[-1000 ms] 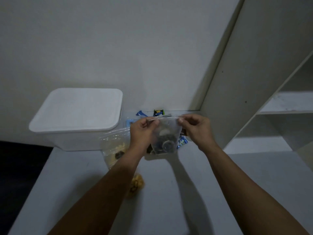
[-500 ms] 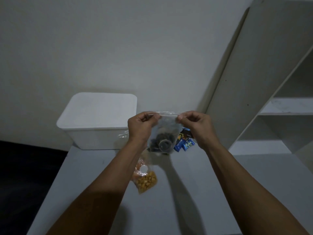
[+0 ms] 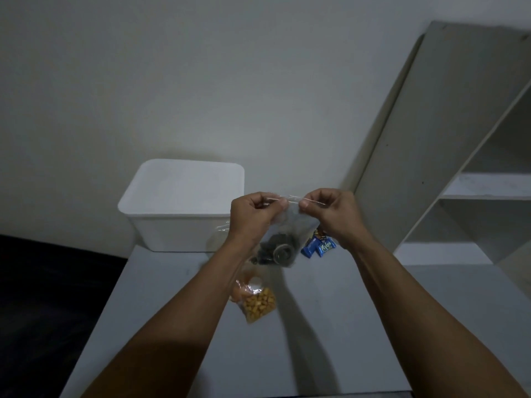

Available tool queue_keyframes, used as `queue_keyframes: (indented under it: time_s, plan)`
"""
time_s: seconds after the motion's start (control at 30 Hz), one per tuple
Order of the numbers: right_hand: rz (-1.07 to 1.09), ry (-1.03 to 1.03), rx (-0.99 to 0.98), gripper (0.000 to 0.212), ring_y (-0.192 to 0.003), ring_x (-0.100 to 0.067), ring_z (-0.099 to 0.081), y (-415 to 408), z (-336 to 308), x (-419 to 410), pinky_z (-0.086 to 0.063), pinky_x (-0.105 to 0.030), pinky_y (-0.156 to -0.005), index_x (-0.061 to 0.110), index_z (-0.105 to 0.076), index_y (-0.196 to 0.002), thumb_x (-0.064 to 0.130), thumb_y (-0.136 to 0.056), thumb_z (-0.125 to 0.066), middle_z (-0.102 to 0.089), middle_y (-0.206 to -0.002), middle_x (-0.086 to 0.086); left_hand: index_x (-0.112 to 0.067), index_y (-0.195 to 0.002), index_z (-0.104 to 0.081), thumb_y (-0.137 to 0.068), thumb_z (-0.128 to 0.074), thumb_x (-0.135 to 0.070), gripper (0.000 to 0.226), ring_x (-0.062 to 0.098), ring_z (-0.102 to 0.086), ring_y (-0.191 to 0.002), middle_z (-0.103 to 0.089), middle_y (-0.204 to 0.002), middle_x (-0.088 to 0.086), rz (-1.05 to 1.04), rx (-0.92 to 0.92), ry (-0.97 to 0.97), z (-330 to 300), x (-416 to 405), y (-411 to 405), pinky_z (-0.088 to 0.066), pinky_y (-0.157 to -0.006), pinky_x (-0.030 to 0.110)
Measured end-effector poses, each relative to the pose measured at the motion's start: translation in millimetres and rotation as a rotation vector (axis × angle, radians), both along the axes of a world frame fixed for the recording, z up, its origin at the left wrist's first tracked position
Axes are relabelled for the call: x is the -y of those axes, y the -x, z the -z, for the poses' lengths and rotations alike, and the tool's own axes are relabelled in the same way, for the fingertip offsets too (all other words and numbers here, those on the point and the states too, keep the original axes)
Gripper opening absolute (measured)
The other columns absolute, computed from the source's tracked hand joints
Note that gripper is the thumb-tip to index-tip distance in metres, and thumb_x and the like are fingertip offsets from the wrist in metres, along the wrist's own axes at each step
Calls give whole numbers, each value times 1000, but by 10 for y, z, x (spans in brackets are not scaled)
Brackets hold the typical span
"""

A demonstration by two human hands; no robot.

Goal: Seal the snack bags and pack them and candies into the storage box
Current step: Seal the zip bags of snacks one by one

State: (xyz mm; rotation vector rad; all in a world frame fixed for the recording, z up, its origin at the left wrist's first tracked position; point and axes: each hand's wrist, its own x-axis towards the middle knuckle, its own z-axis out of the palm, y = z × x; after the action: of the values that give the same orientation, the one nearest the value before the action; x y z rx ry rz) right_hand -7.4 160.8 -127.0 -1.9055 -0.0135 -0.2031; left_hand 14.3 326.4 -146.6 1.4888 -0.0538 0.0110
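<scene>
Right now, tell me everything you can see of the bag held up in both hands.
The clear plastic bag hangs upright above the table, not touching it. The left hand and right hand pinch its top strip, one at each end. Dark round snacks sag at its bottom. Whether the strip is fully sealed cannot be told.

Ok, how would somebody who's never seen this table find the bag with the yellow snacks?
Start at the white box by the wall. Come toward the viewer along the table, under the left forearm. The small clear bag there holds yellow-orange cubes; the bag in hand holds dark pieces.
</scene>
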Motion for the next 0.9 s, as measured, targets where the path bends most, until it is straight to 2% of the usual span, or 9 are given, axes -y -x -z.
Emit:
queue_keyframes:
  time_s: [0.17,0.27,0.33,0.43,0.57,0.63,0.7,0.8,0.9]
  plan:
    - [-15,110,-28,9,-63,-10,-62,68,-8,-53,-45,-15,-50,15,-69,-78,20,-86,-70,-69,-74,-1,-19,-63,-74,-74,-77,-2,21,30,-71,-80,-73,-71,5,-77,-6,17,13,-106,55,-59,-81,48]
    - [-46,249,0,9,-65,-6,-60,92,-41,-119,-44,-15,-57,20,-69,-77,22,-85,-71,-69,-74,4,-22,-64,-74,-74,-77,-4,21,22,-72,-73,-74,-69,0,-47,41,-88,-15,-71,152,-61,-77,41]
    - [-26,312,41,16,-68,-8,-60,94,-40,-145,-43,-20,-64,24,-66,-70,20,-85,-71,-68,-71,5,-22,-66,-75,-75,-77,-4,20,22,-73,-72,-75,-71,1,-16,57,-80,-19,-58,199,-61,-76,43]
    - [15,382,61,24,-68,-10,-59,115,-33,-174,-42,-22,-64,27,-62,-66,17,-85,-70,-66,-68,6,-18,-70,-75,-76,-76,-4,15,25,-72,-76,-75,-77,6,2,53,-44,-38,-60,252,-61,-76,45]
    - [3,330,57,7,-63,-5,-58,166,-23,-100,-45,-20,-60,22,-70,-77,22,-81,-75,-66,-68,9,-16,-69,-74,-76,-76,-4,15,21,-72,-72,-73,-71,4,-69,99,-112,-70,-65,279,-61,-76,36]
    - [6,326,21,9,-65,-8,-62,187,-18,7,-54,-27,-63,18,-73,-84,24,-79,-77,-67,-71,8,-18,-65,-72,-76,-76,-2,20,19,-69,-69,-72,-65,-1,-94,83,-81,-91,-103,263,-60,-75,34]
    - [52,294,-12,7,-68,-19,-66,206,-7,107,-57,-38,-68,20,-72,-75,19,-79,-77,-70,-70,2,-20,-65,-72,-76,-75,-2,22,19,-70,-69,-72,-61,-5,-88,61,-51,-87,-150,236,-60,-75,34]
    - [119,271,-17,19,-74,-33,-72,232,12,157,-60,-50,-70,25,-70,-61,19,-76,-80,-74,-70,-6,-17,-67,-72,-78,-74,-2,18,22,-71,-71,-73,-61,-4,-60,37,15,-60,-169,237,-59,-78,39]
    - [112,253,-17,16,-67,-29,-72,221,42,151,-60,-52,-66,27,-72,-61,22,-74,-81,-74,-68,-4,-14,-76,-74,-80,-73,-8,7,11,-70,-70,-73,-66,-5,-94,30,26,-31,-143,245,-56,-79,33]
